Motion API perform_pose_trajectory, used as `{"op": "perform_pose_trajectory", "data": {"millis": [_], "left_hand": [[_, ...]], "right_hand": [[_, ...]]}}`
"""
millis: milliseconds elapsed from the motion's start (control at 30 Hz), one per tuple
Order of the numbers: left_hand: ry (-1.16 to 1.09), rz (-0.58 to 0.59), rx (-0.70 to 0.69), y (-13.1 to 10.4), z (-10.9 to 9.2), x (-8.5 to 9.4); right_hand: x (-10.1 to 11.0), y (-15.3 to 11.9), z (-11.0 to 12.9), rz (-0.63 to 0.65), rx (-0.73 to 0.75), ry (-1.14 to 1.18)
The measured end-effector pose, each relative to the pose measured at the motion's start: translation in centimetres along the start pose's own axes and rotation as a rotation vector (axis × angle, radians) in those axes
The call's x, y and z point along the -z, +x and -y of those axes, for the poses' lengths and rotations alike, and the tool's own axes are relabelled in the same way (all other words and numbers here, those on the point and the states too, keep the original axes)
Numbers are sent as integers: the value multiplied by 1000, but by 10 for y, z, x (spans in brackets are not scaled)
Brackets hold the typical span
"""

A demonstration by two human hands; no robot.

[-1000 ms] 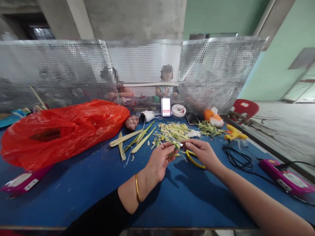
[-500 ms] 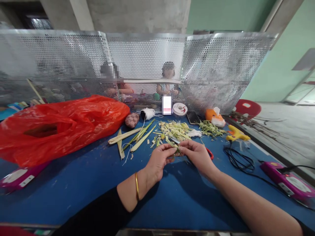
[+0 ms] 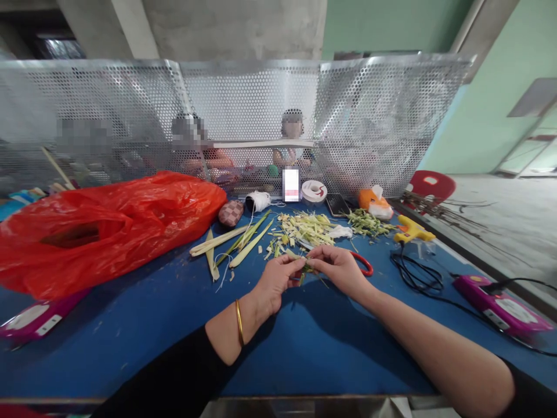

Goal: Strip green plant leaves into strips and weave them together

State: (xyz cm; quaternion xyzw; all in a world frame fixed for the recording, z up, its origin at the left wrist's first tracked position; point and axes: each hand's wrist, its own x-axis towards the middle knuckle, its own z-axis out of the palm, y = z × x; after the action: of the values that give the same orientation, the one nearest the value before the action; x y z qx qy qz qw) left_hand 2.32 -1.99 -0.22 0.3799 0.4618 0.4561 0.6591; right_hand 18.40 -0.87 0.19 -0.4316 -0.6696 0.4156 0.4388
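Observation:
My left hand [image 3: 278, 280] pinches a small green plant piece [image 3: 303, 268] between thumb and fingers, a gold bangle on its wrist. My right hand [image 3: 337, 268] grips the same piece from the other side, its fingertips close to the left ones. Just beyond the hands lies a pile of cut pale-green pieces [image 3: 305, 227]. Red-handled scissors [image 3: 362, 264] rest beside my right hand, their blades mostly hidden. Long leaf strips [image 3: 252, 244] lie to the left of the pile, with white thread [image 3: 223, 273] among them.
A red plastic bag [image 3: 174, 203] covers the left side. Behind stand a thread spool [image 3: 259, 201], a lit phone [image 3: 291, 184] and a ribbon roll [image 3: 314, 191]. At right are a yellow glue gun [image 3: 412, 230], cables and a purple power strip [image 3: 500, 305]. People sit behind a perforated screen [image 3: 252, 104].
The view has shifted slightly, so most things appear a little further left. Both hands stay together at the plant piece, and more of the red scissor handle shows.

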Motion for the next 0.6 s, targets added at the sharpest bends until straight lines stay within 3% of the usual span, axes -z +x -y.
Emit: {"op": "perform_pose_trajectory", "data": {"millis": [600], "left_hand": [[-36,17,62,0,-3,0]], "right_hand": [[0,1,-6,22,37,-45]]}}
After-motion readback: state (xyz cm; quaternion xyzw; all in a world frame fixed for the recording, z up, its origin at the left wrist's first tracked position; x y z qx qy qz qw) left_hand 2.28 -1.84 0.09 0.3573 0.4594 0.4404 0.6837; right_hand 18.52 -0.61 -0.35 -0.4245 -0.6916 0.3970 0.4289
